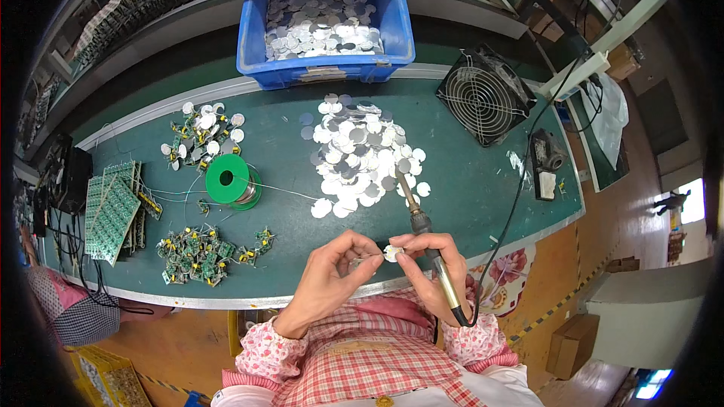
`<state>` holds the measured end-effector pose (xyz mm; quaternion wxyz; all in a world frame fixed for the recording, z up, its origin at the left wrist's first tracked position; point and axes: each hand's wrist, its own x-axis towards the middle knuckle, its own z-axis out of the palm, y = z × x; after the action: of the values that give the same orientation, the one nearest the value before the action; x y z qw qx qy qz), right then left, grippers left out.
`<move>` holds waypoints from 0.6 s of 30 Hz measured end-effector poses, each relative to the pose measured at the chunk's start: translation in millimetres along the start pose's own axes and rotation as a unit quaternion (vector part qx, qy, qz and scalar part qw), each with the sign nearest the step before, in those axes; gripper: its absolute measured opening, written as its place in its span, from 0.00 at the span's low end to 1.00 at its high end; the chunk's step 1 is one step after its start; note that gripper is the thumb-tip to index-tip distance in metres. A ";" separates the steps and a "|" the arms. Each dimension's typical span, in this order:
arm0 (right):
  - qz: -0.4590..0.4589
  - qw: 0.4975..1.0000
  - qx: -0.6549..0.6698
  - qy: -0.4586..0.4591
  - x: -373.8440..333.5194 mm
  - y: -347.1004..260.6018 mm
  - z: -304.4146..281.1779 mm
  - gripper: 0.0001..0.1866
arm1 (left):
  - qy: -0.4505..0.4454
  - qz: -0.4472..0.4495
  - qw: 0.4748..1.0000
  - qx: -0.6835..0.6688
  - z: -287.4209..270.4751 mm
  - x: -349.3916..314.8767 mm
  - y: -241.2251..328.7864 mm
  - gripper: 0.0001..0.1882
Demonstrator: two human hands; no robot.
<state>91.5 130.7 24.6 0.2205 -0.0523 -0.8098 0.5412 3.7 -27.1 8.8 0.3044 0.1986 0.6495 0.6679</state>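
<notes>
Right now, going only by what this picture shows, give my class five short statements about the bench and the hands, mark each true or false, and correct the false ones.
1. The right hand holds a soldering iron. True.
2. Green circuit boards lie toward the left end of the bench. True.
3. The blue bin holds circuit boards. False: the blue bin holds round, silvery discs.
4. The fan stands to the right of the disc pile. True.
5. The left hand lies flat with its fingers spread. False: the left hand has its fingers bent, with the thumb close to them.
</notes>
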 end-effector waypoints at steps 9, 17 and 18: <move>-0.001 1.000 -0.014 0.000 -2.8 0.7 0.6 0.12 | 0.035 0.015 0.999 0.007 4.1 1.5 -4.4 0.06; 0.034 0.999 0.001 -0.022 -4.7 1.8 -2.7 0.12 | 0.049 0.022 0.999 -0.008 6.7 5.5 -12.9 0.05; 0.033 0.999 0.001 -0.024 -4.5 2.2 -3.0 0.12 | 0.036 0.024 0.999 -0.013 5.9 5.9 -14.6 0.06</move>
<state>96.4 132.7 22.3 0.1834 -0.0661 -0.8121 0.5500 5.5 -19.1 -5.9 0.2674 0.1857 0.6462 0.6903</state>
